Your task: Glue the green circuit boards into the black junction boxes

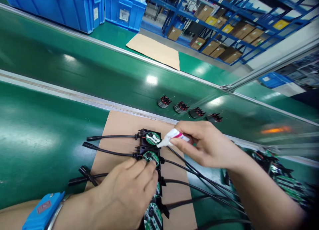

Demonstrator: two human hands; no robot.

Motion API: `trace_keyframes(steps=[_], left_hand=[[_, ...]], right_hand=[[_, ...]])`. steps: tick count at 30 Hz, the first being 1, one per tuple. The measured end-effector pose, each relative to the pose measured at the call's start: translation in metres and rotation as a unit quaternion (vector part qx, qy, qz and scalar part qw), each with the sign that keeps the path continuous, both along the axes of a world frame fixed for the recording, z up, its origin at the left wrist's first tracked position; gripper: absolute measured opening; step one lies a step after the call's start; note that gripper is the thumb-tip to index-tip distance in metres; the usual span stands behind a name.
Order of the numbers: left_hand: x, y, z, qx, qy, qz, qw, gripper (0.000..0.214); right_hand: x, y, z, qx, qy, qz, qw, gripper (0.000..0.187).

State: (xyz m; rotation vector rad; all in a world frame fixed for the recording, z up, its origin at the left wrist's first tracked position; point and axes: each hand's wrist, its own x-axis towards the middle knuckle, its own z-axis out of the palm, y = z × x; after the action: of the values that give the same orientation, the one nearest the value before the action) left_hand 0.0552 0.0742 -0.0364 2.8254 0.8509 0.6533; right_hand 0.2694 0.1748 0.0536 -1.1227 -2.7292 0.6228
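My right hand point(201, 142) pinches a small white glue tube point(171, 137) with a pink band, its tapered nozzle tilted down to the left. The tip is at the lower right edge of the top round green circuit board point(152, 138), which sits in a black housing point(143, 142); contact cannot be told. Just below, my left hand point(127, 190) lies over the row of housings, fingers together and curled down onto the second circuit board point(150, 156) and its housing. The thumb is hidden. Another circuit board point(153, 216) shows under the wrist side of that hand.
Black cables point(117, 136) run out both sides of the housings, across a cardboard sheet point(124, 123) on the green table. Several motor stators point(181, 107) stand beyond a metal rail. More circuit boards point(286, 183) are piled at right; blue bins point(124, 10) stand at the back.
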Motion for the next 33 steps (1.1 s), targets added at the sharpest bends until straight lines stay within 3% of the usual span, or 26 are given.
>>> trace_keyframes(steps=[4,11,17,33], left_hand=[[0.003,-0.017,0.003,0.050,0.011,0.006,0.999,0.037],[0.002,-0.018,0.000,0.008,0.049,0.012,0.999,0.043],[0.003,-0.017,-0.007,0.031,0.030,0.001,0.999,0.041],[-0.003,-0.016,0.011,0.004,0.085,-0.003,0.996,0.041]], right_hand=[[-0.011,-0.018,-0.008,-0.028,0.001,0.054,0.998,0.025],[-0.024,-0.018,-0.027,-0.038,-0.018,0.091,0.995,0.019],[-0.021,-0.019,-0.021,-0.058,-0.031,0.095,0.993,0.019],[-0.002,-0.029,-0.010,-0.058,-0.031,0.088,0.994,0.020]])
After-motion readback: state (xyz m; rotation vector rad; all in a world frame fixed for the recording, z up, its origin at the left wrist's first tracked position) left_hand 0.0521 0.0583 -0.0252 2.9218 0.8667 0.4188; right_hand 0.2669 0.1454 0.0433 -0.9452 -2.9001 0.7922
